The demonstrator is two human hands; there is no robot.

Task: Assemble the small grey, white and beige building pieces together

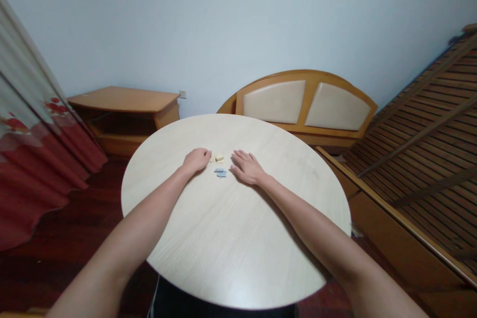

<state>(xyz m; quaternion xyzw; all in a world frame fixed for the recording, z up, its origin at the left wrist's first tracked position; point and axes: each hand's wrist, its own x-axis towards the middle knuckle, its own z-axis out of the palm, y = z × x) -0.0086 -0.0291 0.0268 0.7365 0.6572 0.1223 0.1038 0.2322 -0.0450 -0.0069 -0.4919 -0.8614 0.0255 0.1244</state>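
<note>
Two small groups of pieces lie between my hands on a pale round table [238, 238]. The farther group is made of cream-coloured pieces [219, 158], some seemingly stacked. Closer to me are small flat blue-grey pieces [220, 172], lying close together. My left hand [197, 160] rests on its side just left of the cream pieces, fingers curled closed; whatever they may hold is hidden. On the other side, my right hand [247, 167] lies palm down with its fingers spread, beside both groups and apart from them. The pieces are too small to name.
A wooden cabinet [126, 99] stands behind the table at left, near a wall socket [182, 94]. A padded headboard [274, 102] leans at the back wall. Wooden slats [428, 134] rise at right, and a red-and-white curtain [33, 169] hangs at left.
</note>
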